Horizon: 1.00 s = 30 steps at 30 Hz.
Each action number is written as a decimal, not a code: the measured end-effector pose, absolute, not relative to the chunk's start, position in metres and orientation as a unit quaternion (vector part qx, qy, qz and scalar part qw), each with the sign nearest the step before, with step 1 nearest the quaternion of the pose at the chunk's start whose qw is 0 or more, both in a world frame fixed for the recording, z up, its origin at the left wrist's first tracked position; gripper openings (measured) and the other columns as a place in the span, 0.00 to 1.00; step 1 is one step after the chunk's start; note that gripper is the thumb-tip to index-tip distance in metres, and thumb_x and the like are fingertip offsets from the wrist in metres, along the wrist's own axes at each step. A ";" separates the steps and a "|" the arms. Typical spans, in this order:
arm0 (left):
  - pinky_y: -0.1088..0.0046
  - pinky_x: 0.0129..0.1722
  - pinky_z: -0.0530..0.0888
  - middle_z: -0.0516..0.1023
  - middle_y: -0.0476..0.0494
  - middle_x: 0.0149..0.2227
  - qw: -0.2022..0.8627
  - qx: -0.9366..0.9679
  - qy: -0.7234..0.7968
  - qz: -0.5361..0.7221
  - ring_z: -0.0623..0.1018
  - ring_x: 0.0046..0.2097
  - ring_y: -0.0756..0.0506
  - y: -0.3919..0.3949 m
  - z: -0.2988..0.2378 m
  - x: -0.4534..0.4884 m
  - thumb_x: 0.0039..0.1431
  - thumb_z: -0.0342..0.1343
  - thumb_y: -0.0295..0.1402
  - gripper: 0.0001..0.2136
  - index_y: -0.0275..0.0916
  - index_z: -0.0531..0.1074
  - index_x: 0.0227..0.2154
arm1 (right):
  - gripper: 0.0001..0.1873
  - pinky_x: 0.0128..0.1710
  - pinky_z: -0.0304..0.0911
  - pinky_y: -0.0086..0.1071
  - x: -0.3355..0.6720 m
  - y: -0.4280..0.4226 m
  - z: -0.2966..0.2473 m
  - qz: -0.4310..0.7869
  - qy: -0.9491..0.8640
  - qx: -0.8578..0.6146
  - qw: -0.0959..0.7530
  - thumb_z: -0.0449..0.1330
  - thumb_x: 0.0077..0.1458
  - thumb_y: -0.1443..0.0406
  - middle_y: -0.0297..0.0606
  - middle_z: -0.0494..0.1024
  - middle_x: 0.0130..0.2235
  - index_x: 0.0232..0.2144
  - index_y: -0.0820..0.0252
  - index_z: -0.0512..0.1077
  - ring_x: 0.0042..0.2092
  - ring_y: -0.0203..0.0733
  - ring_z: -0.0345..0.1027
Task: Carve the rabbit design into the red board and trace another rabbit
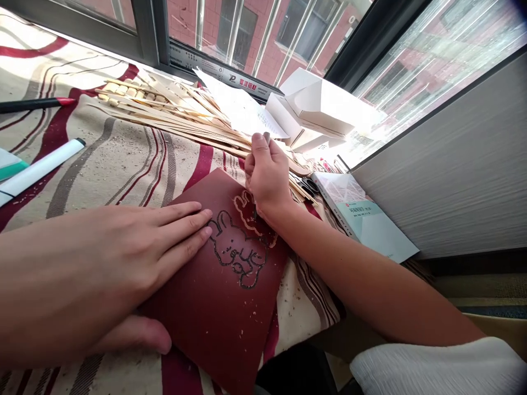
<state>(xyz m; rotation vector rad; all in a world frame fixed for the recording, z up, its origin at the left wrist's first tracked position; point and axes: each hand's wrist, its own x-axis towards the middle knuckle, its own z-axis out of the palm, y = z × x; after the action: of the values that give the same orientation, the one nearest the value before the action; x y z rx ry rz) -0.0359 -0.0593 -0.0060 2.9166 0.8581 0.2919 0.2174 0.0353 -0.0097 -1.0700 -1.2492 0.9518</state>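
Observation:
A dark red board [214, 329] lies tilted on the striped cloth, with small pale shavings on its lower part. One rabbit drawing [241, 252] has dark, grooved outlines; the second [247, 211], above it, shows pale freshly cut lines. My left hand [135, 263] rests flat on the board's left side, fingers stretched toward the dark rabbit. My right hand [267, 170] is closed in a fist around a slim carving tool [267, 138], held upright over the pale rabbit. The tool's grey end pokes out above the thumb; most of the handle and the tip are hidden.
Thin wooden strips [181, 118] and a white box [325, 104] lie along the window. A book [366, 214] sits at the right by a panel. Pens, one black and red [37, 104], one white [45, 170], lie at left. Crumbs dot the cloth [119, 159].

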 end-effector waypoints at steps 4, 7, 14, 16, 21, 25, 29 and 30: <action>0.61 0.80 0.57 0.61 0.43 0.81 0.038 0.962 0.251 0.103 0.70 0.77 0.31 -0.058 -0.015 -0.040 0.54 0.59 0.78 0.56 0.49 0.63 0.79 | 0.23 0.22 0.51 0.28 0.221 0.036 -0.013 0.344 -0.472 -0.473 0.660 0.59 0.75 0.51 0.31 0.68 0.27 0.30 0.52 0.59 0.25 0.33 0.57; 0.60 0.80 0.57 0.57 0.41 0.82 0.006 0.966 0.235 0.109 0.70 0.76 0.29 -0.058 -0.019 -0.041 0.57 0.57 0.77 0.56 0.45 0.62 0.79 | 0.31 0.21 0.51 0.29 0.218 0.033 -0.009 0.386 -0.517 -0.426 0.634 0.60 0.72 0.41 0.28 0.61 0.24 0.27 0.51 0.56 0.23 0.33 0.54; 0.57 0.79 0.61 0.55 0.40 0.83 0.007 0.964 0.242 0.112 0.70 0.76 0.28 -0.061 -0.019 -0.040 0.57 0.54 0.79 0.58 0.44 0.59 0.80 | 0.37 0.20 0.50 0.29 0.209 0.028 -0.001 0.442 -0.560 -0.396 0.579 0.59 0.69 0.34 0.25 0.56 0.20 0.23 0.51 0.55 0.21 0.31 0.50; 0.58 0.78 0.62 0.57 0.41 0.82 0.024 0.961 0.260 0.097 0.71 0.75 0.29 -0.062 -0.015 -0.038 0.56 0.57 0.78 0.57 0.46 0.60 0.79 | 0.36 0.20 0.50 0.29 0.210 0.030 -0.003 0.398 -0.517 -0.435 0.620 0.59 0.70 0.36 0.25 0.55 0.20 0.24 0.51 0.53 0.22 0.32 0.50; 0.61 0.79 0.62 0.63 0.39 0.79 0.045 0.958 0.266 0.093 0.69 0.77 0.31 -0.064 -0.005 -0.032 0.62 0.51 0.77 0.52 0.42 0.67 0.76 | 0.36 0.19 0.48 0.30 0.209 0.026 0.001 0.473 -0.551 -0.385 0.569 0.59 0.69 0.34 0.24 0.56 0.19 0.23 0.51 0.55 0.20 0.32 0.48; 0.69 0.81 0.53 0.67 0.41 0.78 0.032 0.952 0.277 0.126 0.69 0.77 0.37 -0.067 -0.007 -0.029 0.67 0.40 0.76 0.50 0.42 0.71 0.74 | 0.35 0.18 0.45 0.31 0.209 0.023 0.003 0.529 -0.568 -0.336 0.533 0.59 0.68 0.33 0.22 0.54 0.18 0.24 0.50 0.56 0.19 0.32 0.44; 0.66 0.80 0.54 0.70 0.39 0.76 0.026 0.951 0.280 0.128 0.73 0.74 0.34 -0.067 -0.009 -0.029 0.69 0.34 0.75 0.50 0.42 0.75 0.72 | 0.31 0.21 0.50 0.30 0.209 0.030 -0.004 0.436 -0.528 -0.409 0.603 0.62 0.71 0.41 0.26 0.60 0.22 0.26 0.51 0.56 0.22 0.33 0.52; 0.64 0.80 0.56 0.69 0.39 0.77 0.025 0.952 0.279 0.125 0.74 0.74 0.34 -0.067 -0.009 -0.029 0.68 0.35 0.76 0.50 0.42 0.74 0.72 | 0.29 0.22 0.51 0.29 0.209 0.033 -0.006 0.410 -0.514 -0.430 0.619 0.61 0.73 0.44 0.27 0.62 0.23 0.27 0.51 0.57 0.23 0.33 0.54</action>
<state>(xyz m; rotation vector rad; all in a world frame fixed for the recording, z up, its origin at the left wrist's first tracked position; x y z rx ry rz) -0.0290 -0.0672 -0.0092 2.9425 0.8633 0.3865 0.2092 0.0327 -0.0063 -0.9899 -1.1818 0.9439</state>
